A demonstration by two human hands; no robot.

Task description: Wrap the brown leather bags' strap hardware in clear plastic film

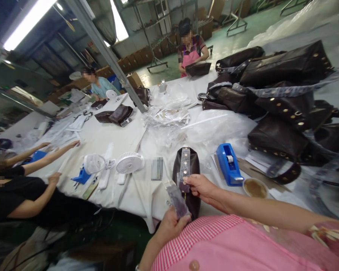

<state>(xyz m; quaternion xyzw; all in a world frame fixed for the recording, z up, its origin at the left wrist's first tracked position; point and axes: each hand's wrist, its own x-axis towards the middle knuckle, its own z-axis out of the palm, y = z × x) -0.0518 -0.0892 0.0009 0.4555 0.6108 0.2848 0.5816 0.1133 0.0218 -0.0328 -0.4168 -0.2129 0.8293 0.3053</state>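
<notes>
A dark brown leather handbag (196, 205) lies at the table edge close to my body. Along its top runs a studded strap (185, 160) covered in clear plastic film. My right hand (200, 187) pinches this strap near its lower end, thumb and fingertips together. Lower and to the left, my left hand (171, 227) is closed around another strap end (177, 201) sleeved in clear plastic, which tilts up and leftward beside the bag. The fingers hide part of each strap.
Right of the bag stand a blue tape dispenser (228, 165) and a round tub (255, 187). Brown handbags (282, 98) are piled at the right. Two white fans (130, 162) stand at left. A co-worker's arms (42, 195) reach over the table; two more people sit or stand farther back.
</notes>
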